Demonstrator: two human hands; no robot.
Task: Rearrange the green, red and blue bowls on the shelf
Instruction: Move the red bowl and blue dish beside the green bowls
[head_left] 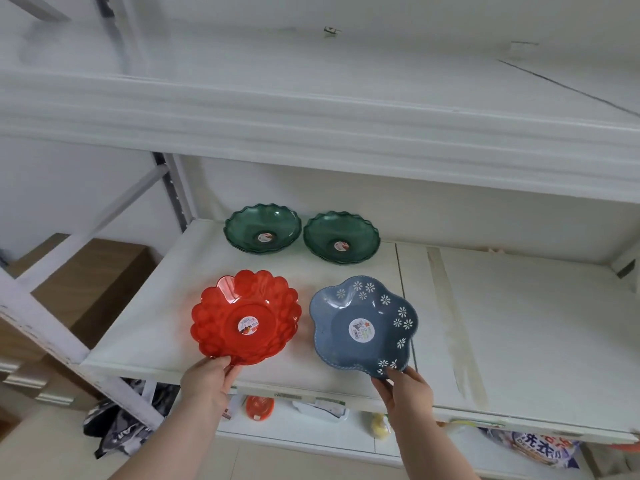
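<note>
You are gripping two bowls at the shelf (145, 344) front edge: your left hand (207, 377) is pinching the near rim of the red bowl (246, 317), your right hand (403, 386) is pinching the near lobe of the blue bowl (363, 322), fingers closed on both. The two green bowls (262, 227) are sitting side by side by the back edge. Lift each rim clear before sliding (thin plastic probably flexes). Every bowl is carrying a round centre sticker, its print too small to read.
</note>
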